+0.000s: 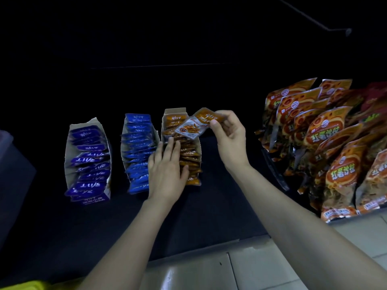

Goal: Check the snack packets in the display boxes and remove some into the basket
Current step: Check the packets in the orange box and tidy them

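Three open cardboard display boxes stand on a dark shelf. The left box point(67, 151) and the middle box point(123, 147) hold several blue snack packets. The right box point(174, 111) holds several orange packets. My right hand point(230, 137) pinches one orange packet point(196, 125) by its top edge, lifted above the far end of the right box. My left hand point(166, 170) lies with straight fingers on the row of orange packets point(191, 162) in that box, its fingertips near the lifted packet.
A rack of large orange snack bags point(335, 147) fills the right side. A yellow object point(23, 285), partly cut off, shows at the bottom left corner. Pale floor tiles point(240, 266) lie below the shelf edge. A grey shape point(12, 164) sits at the far left.
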Available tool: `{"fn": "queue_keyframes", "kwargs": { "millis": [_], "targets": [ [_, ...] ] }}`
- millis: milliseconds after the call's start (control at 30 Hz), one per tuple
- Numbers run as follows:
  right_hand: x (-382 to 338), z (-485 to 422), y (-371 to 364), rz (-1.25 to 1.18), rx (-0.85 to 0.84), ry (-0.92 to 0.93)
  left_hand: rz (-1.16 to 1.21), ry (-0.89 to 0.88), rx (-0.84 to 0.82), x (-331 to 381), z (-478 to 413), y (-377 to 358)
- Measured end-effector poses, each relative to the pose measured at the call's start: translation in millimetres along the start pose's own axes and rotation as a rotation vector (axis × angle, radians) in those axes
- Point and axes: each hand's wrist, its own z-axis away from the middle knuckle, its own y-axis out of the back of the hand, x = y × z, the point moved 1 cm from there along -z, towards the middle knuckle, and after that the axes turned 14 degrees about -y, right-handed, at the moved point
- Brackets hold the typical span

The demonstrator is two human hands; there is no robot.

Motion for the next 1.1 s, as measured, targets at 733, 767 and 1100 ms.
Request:
{"fn": "queue_keyframes", "kwargs": {
  "millis": [733, 767, 1100],
  "targets": [
    [53.6, -1.2, -23.9, 0.418, -0.032, 0.027, -0.112, -0.03, 0.076, -7.3, 3.5, -10.4],
    [55.1, -1.7, -24.6, 0.435, -0.03, 0.037, -0.113, -0.03, 0.074, -7.5, 3.4, -10.2],
    [68.1, -12.0, -37.5, 0.723, 0.052, -0.002, -0.147, -0.03, 0.072, -10.1, 2.3, -9.0]
  ]
}}
